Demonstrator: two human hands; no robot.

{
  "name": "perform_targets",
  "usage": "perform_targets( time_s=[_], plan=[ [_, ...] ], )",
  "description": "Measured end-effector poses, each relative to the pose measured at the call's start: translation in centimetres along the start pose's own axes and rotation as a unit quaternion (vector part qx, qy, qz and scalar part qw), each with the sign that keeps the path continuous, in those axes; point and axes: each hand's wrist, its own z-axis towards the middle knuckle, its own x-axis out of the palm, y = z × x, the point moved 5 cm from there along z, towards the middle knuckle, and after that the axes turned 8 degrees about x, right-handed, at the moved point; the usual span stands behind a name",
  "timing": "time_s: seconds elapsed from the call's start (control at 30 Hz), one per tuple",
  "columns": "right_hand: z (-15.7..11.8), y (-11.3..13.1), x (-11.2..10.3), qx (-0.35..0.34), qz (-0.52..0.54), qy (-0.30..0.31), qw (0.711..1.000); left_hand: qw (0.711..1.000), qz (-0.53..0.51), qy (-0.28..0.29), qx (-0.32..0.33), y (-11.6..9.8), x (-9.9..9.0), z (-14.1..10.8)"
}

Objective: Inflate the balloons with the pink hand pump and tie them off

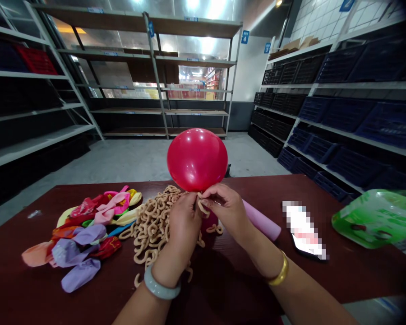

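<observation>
An inflated red balloon (197, 159) stands upright above the table, its neck down between my hands. My left hand (186, 221) is closed around the neck area, thumb and fingers pressed together. My right hand (228, 210) pinches a tan rubber band (203, 207) against the balloon's base. The knot or opening of the balloon is hidden by my fingers. Beside my left hand lies a heap of tan rubber bands (154, 221), curled and looped. Farther left is a pile of deflated balloons (84, 239) in several colours.
On the brown table (223, 289), a pink-purple cylinder (262, 221) lies beyond my right hand. Farther right are a phone (306, 232) with a blurred screen and a green plastic pack (372, 219). Shelving (196, 63) stands behind; dark crates (338, 117) fill the right-hand shelves.
</observation>
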Motion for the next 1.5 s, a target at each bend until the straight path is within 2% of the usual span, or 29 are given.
perform_targets(
  time_s=[0.13, 0.23, 0.33, 0.47, 0.57, 0.67, 0.8, 1.0, 1.3, 1.5],
  plan=[
    [0.2, -0.5, -0.1, 0.079, -0.038, -0.005, 0.996, 0.994, 0.104, 0.023, 0.037, -0.1, 0.0, -0.1],
    [0.4, -0.4, -0.1, 0.095, -0.059, 0.024, 0.993, 0.988, 0.139, 0.035, 0.049, -0.2, 0.3, 0.0],
    [0.3, 0.0, -0.2, 0.042, -0.124, 0.001, 0.991, 0.991, 0.119, 0.044, 0.032, -0.1, 0.5, 0.3],
    [-0.6, 0.9, -0.1, -0.068, -0.229, -0.070, 0.969, 0.999, 0.012, 0.030, 0.006, 0.0, 0.8, 0.4],
    [-1.1, 1.4, 0.0, -0.108, -0.254, -0.095, 0.956, 0.998, -0.053, 0.019, 0.005, 0.0, 1.0, 0.3],
    [-1.2, 1.5, -0.2, -0.114, -0.248, -0.111, 0.956, 0.997, -0.069, 0.020, 0.011, 0.0, 1.0, 0.2],
    [-0.7, 1.1, -0.5, -0.082, -0.210, -0.094, 0.970, 0.998, -0.054, 0.026, 0.016, 0.0, 0.8, 0.2],
    [-0.5, 0.9, -0.8, -0.046, -0.176, -0.080, 0.980, 0.999, -0.028, -0.007, 0.028, 0.1, 0.7, 0.0],
    [-1.3, 1.8, -0.3, -0.118, -0.179, -0.047, 0.976, 0.992, -0.126, -0.008, -0.015, 0.3, 0.5, -0.3],
    [-1.3, 1.3, -0.5, -0.075, -0.124, -0.072, 0.987, 0.993, -0.109, -0.038, -0.016, 0.3, 0.4, -0.7]
  ],
)
